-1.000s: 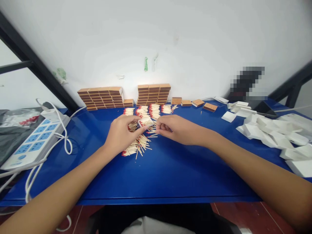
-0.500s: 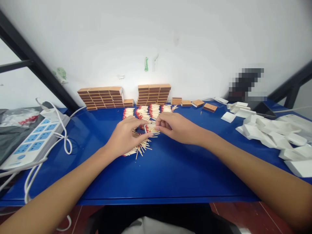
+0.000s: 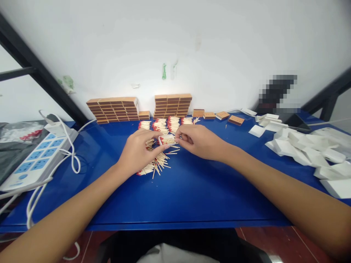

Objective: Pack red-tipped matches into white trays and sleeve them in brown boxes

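Observation:
My left hand (image 3: 138, 150) grips a small white matchbox tray (image 3: 166, 136) between thumb and fingers, just above the table. Red-tipped matches lie inside the tray, heads to the left. At the tray's right end, the thumb and fingertips of my right hand (image 3: 199, 141) are pinched together; whatever is between them is too small to make out. Under and in front of my left hand spreads a loose pile of matches (image 3: 159, 163), partly hidden by it. Behind both hands, several bunches of matches (image 3: 173, 125) lie side by side.
Stacked matchboxes (image 3: 117, 109) and a second stack (image 3: 173, 106) stand along the wall. Several single matchboxes (image 3: 236, 120) lie to their right. White empty trays (image 3: 307, 146) are heaped at the right. A power strip (image 3: 38, 155) with white cables occupies the left of the blue table (image 3: 192, 197).
My left hand has shifted the tray slightly left and up, away from my right fingertips. My right hand has barely moved and stays pinched.

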`<state>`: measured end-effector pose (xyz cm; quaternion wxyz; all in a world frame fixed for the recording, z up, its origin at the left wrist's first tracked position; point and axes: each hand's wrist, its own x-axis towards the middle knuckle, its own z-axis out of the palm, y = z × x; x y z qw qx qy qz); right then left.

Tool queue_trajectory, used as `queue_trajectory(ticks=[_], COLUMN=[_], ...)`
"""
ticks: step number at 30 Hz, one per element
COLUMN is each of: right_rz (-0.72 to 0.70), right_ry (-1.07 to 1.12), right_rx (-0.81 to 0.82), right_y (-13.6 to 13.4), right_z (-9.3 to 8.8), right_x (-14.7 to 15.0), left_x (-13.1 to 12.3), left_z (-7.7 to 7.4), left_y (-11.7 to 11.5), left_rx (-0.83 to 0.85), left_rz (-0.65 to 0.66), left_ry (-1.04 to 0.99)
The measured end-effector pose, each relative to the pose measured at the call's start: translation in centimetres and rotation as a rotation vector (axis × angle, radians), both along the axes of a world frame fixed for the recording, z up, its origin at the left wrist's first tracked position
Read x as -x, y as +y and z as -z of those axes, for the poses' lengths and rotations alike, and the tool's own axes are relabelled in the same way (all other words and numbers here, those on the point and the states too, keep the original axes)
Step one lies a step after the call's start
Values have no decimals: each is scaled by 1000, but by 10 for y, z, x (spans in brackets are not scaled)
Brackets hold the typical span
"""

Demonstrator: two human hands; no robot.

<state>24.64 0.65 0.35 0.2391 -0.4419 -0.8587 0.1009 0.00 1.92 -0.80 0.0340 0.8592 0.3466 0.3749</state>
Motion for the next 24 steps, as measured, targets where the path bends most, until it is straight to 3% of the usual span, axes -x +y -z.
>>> queue_trajectory(ticks=[12, 17, 24], right_rz=[-11, -15, 1], right_ry=[-110, -103, -109], right_rx=[102, 91, 94], right_y=[7, 6, 5], right_z=[20, 20, 20], right_x=[5, 7, 8], left_x=[0, -1, -1], left_z=[-2, 0, 1], left_y=[0, 0, 0], left_rx=[-1, -5, -10], left_rz=[-7, 67, 59], left_ry=[-2, 39, 55])
